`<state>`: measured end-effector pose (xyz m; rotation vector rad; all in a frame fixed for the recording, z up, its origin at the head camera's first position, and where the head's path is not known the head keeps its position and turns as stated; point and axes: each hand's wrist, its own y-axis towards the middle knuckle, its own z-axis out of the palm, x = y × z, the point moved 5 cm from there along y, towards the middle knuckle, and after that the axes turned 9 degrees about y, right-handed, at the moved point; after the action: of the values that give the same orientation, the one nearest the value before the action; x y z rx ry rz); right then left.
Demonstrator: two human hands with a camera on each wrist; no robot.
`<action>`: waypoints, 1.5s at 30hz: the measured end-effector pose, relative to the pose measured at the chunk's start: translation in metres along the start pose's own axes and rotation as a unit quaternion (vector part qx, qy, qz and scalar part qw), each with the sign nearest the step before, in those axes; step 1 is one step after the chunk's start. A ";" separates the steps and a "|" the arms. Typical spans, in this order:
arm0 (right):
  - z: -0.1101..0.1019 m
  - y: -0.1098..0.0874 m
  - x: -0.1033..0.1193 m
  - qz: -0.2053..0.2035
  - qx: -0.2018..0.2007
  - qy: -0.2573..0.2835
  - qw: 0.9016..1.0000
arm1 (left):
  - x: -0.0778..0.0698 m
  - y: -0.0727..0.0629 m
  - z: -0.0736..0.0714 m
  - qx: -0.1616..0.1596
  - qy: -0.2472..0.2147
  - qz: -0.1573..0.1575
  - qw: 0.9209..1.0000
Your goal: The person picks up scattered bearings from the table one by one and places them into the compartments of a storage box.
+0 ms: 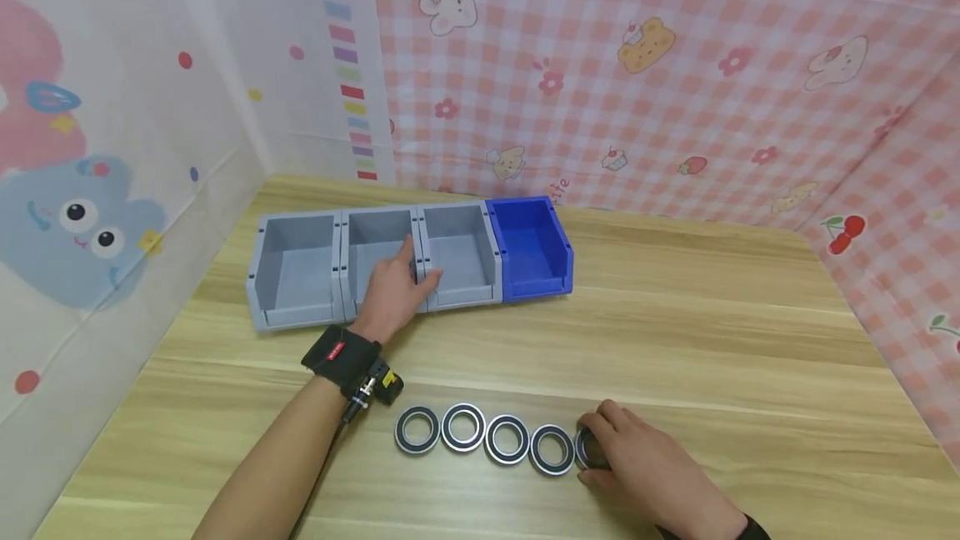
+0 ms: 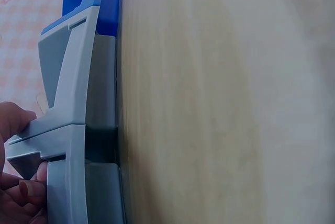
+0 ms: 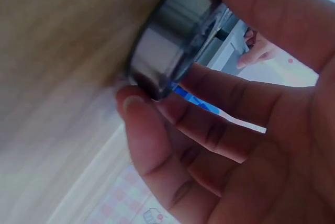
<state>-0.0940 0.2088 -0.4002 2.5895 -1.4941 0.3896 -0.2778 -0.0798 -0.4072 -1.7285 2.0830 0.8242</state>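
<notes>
My left hand (image 1: pixel 392 294) grips the walls where the two right-hand grey bins (image 1: pixel 459 261) meet; in the left wrist view the thumb lies on one side and curled fingers (image 2: pixel 31 192) on the other. My right hand (image 1: pixel 648 461) holds a ball bearing (image 1: pixel 588 450) at the right end of a row, partly hidden by the fingers. The right wrist view shows this bearing (image 3: pixel 172 35), a shiny steel ring, between thumb and fingers, close to the table. Several like bearings with black seals, one of them the leftmost bearing (image 1: pixel 417 430), lie flat to its left.
A blue bin (image 1: pixel 531 248) joins the right end of the grey bins, and another grey bin (image 1: pixel 300 269) forms the left end. They stand on a wood-grain table (image 1: pixel 697 332). Patterned cloth (image 1: pixel 637 107) hangs behind and at the sides.
</notes>
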 end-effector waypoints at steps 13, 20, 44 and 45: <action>0.003 -0.004 -0.003 -0.003 -0.010 0.012 1.000 | -0.015 -0.013 0.000 0.032 0.017 0.020 0.999; 0.004 -0.005 -0.006 -0.005 -0.008 0.018 1.000 | -0.023 -0.021 0.006 0.055 0.014 0.033 0.998; -0.064 0.023 -0.012 -0.067 -0.032 0.001 0.997 | -0.042 -0.036 0.011 0.091 0.042 0.076 0.992; -0.066 0.026 -0.011 -0.069 -0.033 -0.002 0.997 | -0.043 -0.037 0.011 0.093 0.046 0.078 0.992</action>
<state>-0.1323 0.2203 -0.3407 2.6224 -1.2951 0.3146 -0.2335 -0.0431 -0.3996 -1.5482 2.2986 0.5807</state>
